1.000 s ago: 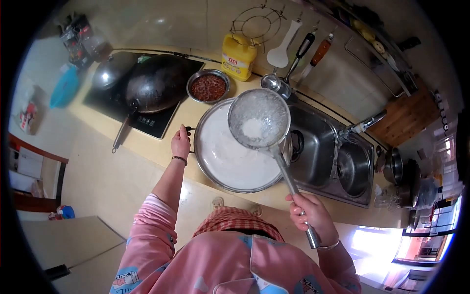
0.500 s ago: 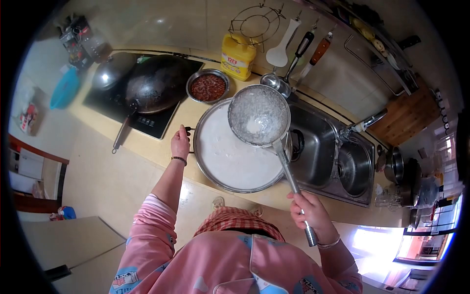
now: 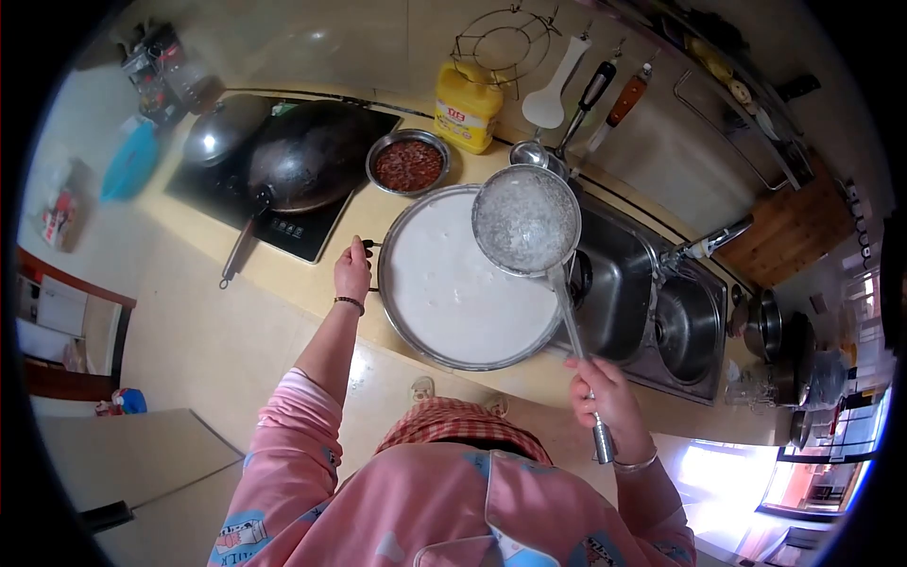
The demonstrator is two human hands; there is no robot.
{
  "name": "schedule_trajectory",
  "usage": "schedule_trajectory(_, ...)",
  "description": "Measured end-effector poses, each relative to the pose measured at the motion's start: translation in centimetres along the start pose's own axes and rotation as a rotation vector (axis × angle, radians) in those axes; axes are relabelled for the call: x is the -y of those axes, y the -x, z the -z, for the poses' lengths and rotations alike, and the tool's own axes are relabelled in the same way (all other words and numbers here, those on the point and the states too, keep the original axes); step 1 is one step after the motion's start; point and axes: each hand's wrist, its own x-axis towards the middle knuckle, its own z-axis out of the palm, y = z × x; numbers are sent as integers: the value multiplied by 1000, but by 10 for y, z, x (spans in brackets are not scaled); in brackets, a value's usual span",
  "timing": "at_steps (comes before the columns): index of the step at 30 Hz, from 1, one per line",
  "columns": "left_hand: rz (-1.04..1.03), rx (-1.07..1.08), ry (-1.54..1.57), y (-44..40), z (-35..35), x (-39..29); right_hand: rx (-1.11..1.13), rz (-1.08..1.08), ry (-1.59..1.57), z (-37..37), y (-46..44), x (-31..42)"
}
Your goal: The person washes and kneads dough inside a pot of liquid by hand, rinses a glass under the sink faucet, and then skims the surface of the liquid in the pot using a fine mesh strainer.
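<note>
1. Head view: my long-handled strainer (image 3: 526, 222), its round bowl coated whitish, is held above the far right part of the big round pot (image 3: 472, 367), overlapping its rim in this view.
2. My right hand (image 3: 605, 397) is closed around the strainer's metal handle, near its lower end.
3. The pot stands on the countertop (image 3: 194, 222), filled broadly with milky-white contents (image 3: 453, 293); I can't tell how deep.
4. My left hand (image 3: 352, 274) is curled on the pot's left side handle (image 3: 371, 245).
5. Just beyond the pot sits a metal bowl (image 3: 406, 193) of red-brown food (image 3: 408, 163), with a yellow jug (image 3: 468, 106) near it.
6. To the left, a dark wok (image 3: 312, 161) rests on the black cooktop (image 3: 302, 236); to the right is the double sink (image 3: 619, 326).
</note>
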Motion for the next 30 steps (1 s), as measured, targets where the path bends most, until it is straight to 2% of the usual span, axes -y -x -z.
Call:
schedule_trajectory(12, 10, -1, 20, -2, -1, 0, 40, 10, 148, 18, 1, 4)
schedule_trajectory(15, -9, -8, 41, 1, -2, -3, 54, -50, 66, 18, 5, 3)
schedule_trajectory(17, -10, -8, 28, -1, -1, 0, 167, -132, -135, 21, 6, -1)
schedule_trajectory(20, 0, -10, 13, -2, -1, 2, 263, -158, -201, 26, 4, -9)
schedule_trajectory(26, 17, -8, 20, 0, -1, -1, 342, -168, -239, 24, 7, -15)
schedule_trajectory(30, 14, -7, 20, 0, -2, -2, 311, -167, -232, 20, 13, -11)
